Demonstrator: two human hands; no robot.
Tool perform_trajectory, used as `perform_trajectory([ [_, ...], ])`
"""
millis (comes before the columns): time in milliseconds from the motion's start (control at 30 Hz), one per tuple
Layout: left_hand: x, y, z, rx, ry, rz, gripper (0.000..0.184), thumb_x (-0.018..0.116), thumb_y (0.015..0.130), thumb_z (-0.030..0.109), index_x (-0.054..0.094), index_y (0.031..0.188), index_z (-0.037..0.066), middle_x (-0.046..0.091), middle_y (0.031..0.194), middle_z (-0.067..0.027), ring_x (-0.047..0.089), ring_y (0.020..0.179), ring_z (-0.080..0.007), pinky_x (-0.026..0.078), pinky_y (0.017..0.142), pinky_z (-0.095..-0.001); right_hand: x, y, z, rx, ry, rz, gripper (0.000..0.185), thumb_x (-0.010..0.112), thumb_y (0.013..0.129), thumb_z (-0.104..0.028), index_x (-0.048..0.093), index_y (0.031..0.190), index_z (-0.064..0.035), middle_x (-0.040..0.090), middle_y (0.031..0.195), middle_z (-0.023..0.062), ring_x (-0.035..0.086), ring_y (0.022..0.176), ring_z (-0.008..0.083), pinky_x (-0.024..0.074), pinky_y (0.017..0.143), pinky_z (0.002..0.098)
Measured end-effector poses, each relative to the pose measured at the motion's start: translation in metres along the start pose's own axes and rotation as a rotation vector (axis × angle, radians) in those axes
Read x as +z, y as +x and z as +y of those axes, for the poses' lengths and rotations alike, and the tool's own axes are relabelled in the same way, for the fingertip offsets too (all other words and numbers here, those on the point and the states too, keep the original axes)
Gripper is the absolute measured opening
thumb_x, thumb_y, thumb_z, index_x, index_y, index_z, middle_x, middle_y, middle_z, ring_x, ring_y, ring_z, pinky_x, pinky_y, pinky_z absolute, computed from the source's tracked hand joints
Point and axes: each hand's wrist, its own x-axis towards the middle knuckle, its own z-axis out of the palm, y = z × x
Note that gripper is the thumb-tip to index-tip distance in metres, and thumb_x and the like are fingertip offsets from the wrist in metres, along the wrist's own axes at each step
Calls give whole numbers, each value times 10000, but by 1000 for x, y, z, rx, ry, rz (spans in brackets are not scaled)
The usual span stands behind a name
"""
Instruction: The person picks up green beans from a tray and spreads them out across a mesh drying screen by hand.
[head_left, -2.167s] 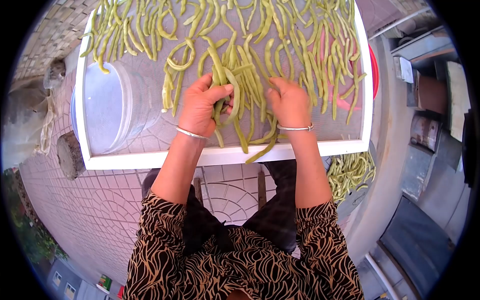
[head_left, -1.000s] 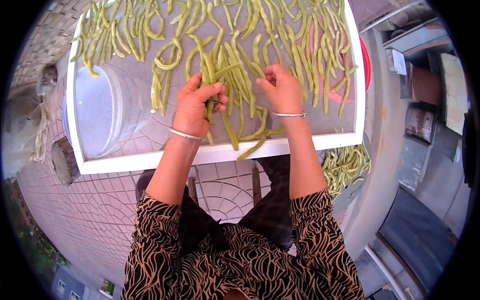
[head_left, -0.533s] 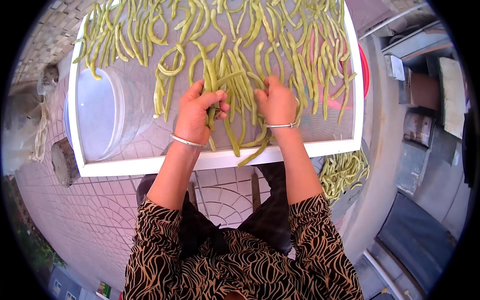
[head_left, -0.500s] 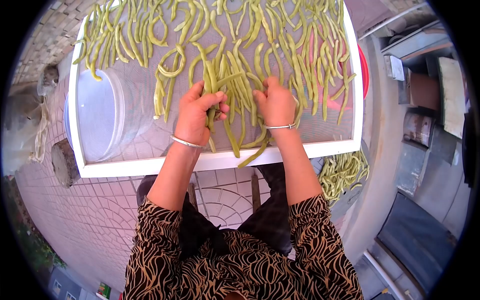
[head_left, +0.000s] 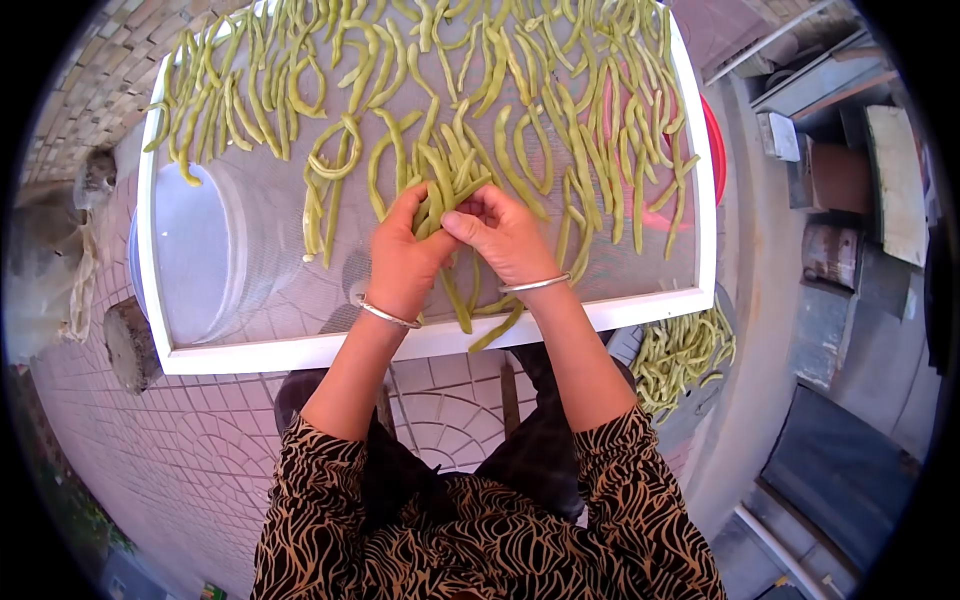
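Several long green beans (head_left: 436, 200) stick up from my left hand (head_left: 405, 262), whose fingers are wrapped round them. Close against it, my right hand (head_left: 505, 242) pinches at the same small bunch, its thumb touching the left thumb. Partly hidden by the fingers is the spot where they grip. Under both hands lies a white-framed mesh screen (head_left: 270, 353), with more loose beans (head_left: 455, 295) just below my hands. One bean (head_left: 497, 330) lies across the near rim. A silver bangle circles each wrist.
Rows of beans (head_left: 375, 65) cover the screen's far side. A heap of beans (head_left: 685, 358) sits on the ground at the right. Beneath the mesh are a pale round basin (head_left: 195, 240) and a red one (head_left: 713, 150). A stone block (head_left: 131, 343) stands at the left.
My right hand has moved left, from the beans on the mesh to the bunch in my left hand. Both hands now meet. The whole view has shifted slightly.
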Motion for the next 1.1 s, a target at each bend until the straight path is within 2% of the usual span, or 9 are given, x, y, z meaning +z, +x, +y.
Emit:
perform_trajectory([
  [33,0,1,-10,142,130,-28,475,583,765,4,469,1226,19,582,988,-23,540,796,-69,443,639,-191,2,0,3,-17,-20,28,290,682,791,-196,567,969,2,591,834,35,548,726,90,460,647,234],
  [133,4,-1,-16,213,183,-49,502,604,751,-3,458,1231,12,567,1003,-16,535,827,-76,441,662,-187,2,-2,-1,65,-4,59,288,684,783,-216,572,952,-10,583,811,19,538,697,77,448,604,216],
  [367,-6,2,2,-172,-312,-90,411,606,787,19,452,1168,37,602,914,-60,588,737,-128,488,601,-256,-9,0,-6,159,-21,66,212,610,836,-239,593,902,-39,584,750,-2,508,608,42,362,469,180],
  [500,-8,2,4,-189,-348,-18,347,592,813,51,456,1132,51,609,851,-66,587,674,-134,490,556,-262,-12,-1,-15,199,-72,117,166,588,854,-206,603,897,-46,591,741,5,509,572,47,364,450,186],
  [600,-10,4,2,-197,-376,12,338,581,824,65,452,1136,56,606,834,-67,585,666,-134,491,552,-258,-19,-1,-23,289,-69,18,200,594,857,-206,585,963,-36,556,746,-1,508,608,73,369,464,208],
  [700,-13,7,3,-193,-389,47,332,579,829,79,448,1134,60,601,825,-67,585,662,-137,492,551,-257,-30,-4,-36,357,187,-127,234,587,860,-190,571,1011,-12,551,782,30,512,617,110,370,471,211],
  [833,-17,10,7,-201,-436,81,307,580,833,104,449,1108,66,591,807,-65,583,653,-143,489,547,-260,-49,4,-60,115,435,-31,170,592,848,-123,585,960,5,592,776,59,539,631,127,401,503,242],
  [933,-19,10,11,-205,-461,101,277,578,838,122,456,1081,71,586,798,-63,581,646,-145,487,541,-266,-58,26,-71,-53,271,118,163,608,836,-119,592,963,-17,612,792,51,538,646,107,398,530,230],
  [1100,-25,13,16,-185,-540,125,225,573,849,156,472,1034,79,584,794,-57,574,635,-141,481,533,-270,-39,70,-69,-70,74,201,179,636,815,-136,599,964,-46,646,815,42,518,618,64,393,535,212],
])
